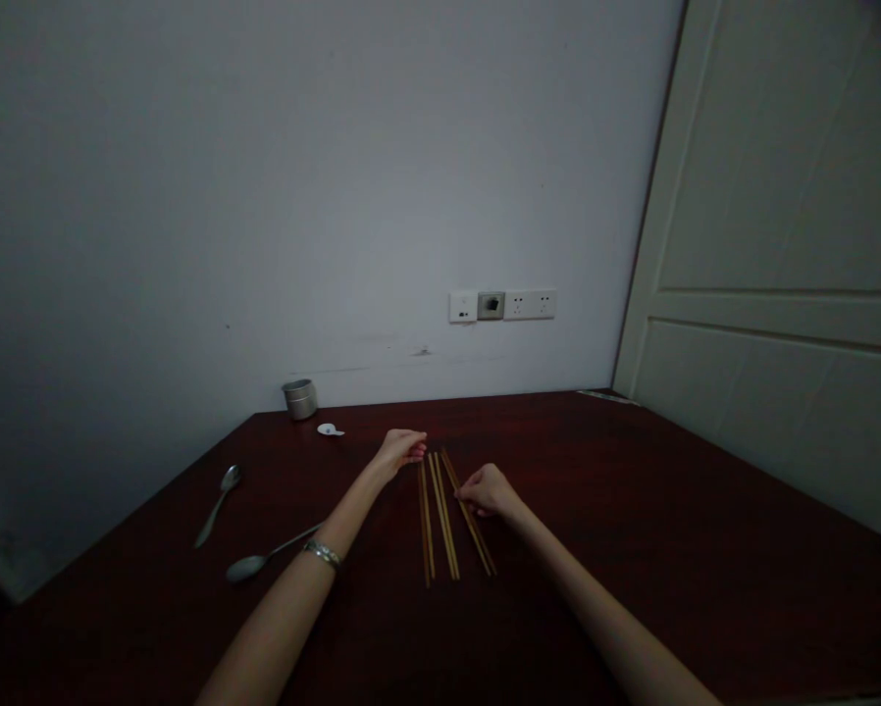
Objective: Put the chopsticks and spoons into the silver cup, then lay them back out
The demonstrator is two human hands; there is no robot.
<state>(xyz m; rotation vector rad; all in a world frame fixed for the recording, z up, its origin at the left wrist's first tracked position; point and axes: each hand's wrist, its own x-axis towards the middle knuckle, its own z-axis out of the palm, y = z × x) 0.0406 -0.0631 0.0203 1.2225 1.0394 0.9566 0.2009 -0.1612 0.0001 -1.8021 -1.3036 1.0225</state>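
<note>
Three pairs of wooden chopsticks lie lengthwise on the dark red table. My left hand is closed at the far end of the left pair of chopsticks; its curled fingers hide that end, and what they hold, if anything, is not visible. Between my hands lies the middle pair of chopsticks, lighter in colour. My right hand pinches the right pair of chopsticks around its upper half. That pair slants, its near end pointing right. A silvery bracelet circles my left wrist.
Beside my left forearm lies a long-handled spoon, partly hidden by the arm. Farther left is a metal spoon. A small white spoon and a metal cup stand near the back wall, which carries sockets.
</note>
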